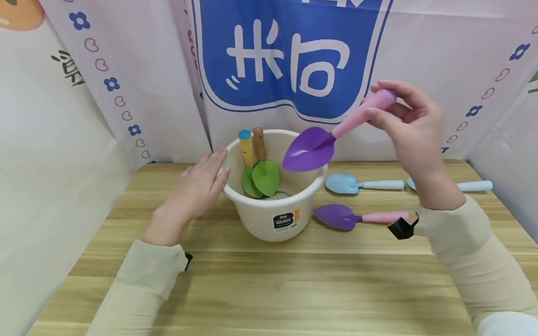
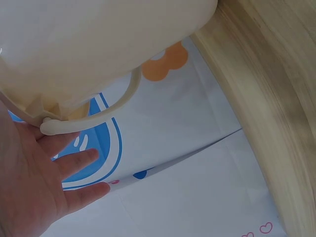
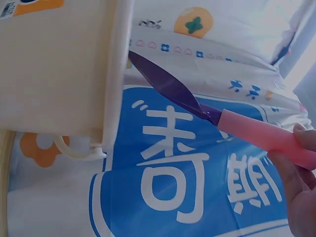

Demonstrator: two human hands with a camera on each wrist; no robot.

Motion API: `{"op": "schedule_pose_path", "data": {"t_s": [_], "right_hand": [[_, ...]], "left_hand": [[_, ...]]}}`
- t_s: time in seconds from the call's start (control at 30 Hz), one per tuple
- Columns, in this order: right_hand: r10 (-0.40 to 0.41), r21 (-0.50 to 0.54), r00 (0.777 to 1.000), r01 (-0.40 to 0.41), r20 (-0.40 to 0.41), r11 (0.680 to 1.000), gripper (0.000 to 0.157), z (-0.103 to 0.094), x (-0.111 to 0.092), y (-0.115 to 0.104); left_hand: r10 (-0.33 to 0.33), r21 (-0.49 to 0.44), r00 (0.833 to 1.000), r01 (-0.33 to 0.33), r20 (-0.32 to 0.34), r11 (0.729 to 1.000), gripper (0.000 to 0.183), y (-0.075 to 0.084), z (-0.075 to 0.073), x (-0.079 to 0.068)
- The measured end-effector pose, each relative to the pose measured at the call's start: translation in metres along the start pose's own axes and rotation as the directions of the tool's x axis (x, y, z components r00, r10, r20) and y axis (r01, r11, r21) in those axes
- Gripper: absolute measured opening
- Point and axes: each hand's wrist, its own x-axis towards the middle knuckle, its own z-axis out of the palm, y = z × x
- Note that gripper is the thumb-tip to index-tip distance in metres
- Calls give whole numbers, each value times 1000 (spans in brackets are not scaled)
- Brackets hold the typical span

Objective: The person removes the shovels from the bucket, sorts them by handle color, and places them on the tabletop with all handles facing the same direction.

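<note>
Head camera looked forward and down at the round cream-white plastic bucket (image 1: 253,211) and brown wood-grain table (image 1: 279,294). Both wrist cameras sat close to the bucket, one each side, facing the blue printed cloth panel (image 1: 295,21), shared by all three views; the dim left view appeared rolled sideways.

In the head view, the right wrist (image 1: 436,192) covers the middle of the rightmost light-blue trowel (image 1: 475,186). Inside the white bucket (image 1: 256,220), the front green blade (image 1: 266,178) overlaps the one behind. The finer print on the label (image 1: 285,221) is too small to read, and the top edge cuts off characters on the blue panel (image 1: 286,20). The left-wrist view crops the bucket and left hand (image 2: 37,180); the right-wrist view crops the right hand (image 3: 297,193) and the butt of the held purple trowel (image 3: 242,127).
</note>
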Motion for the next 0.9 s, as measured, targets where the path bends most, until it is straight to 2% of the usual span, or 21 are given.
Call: {"op": "schedule_pose_path", "data": {"t_s": [0.1,0.23,0.47,0.7,0.9], "right_hand": [[41,106,997,-33,-73,994,37,-9,-1,-4],[66,182,986,-37,-152,983,38,-21,-4,-8],[135,296,949,-48,-283,954,42,-46,-8,-13],[171,329,906,-37,-387,944,45,-71,-16,-15],[194,331,875,-41,-444,943,45,-92,-22,-15]], "left_hand": [[2,-2,1000,-2,3,1000,63,2,0,1],[-1,-7,1000,1,5,1000,63,2,1,1],[3,-12,1000,-4,-13,1000,63,0,1,0],[10,-7,1000,-10,2,1000,62,2,-1,-2],[17,-5,1000,-17,-13,1000,63,2,1,0]]}}
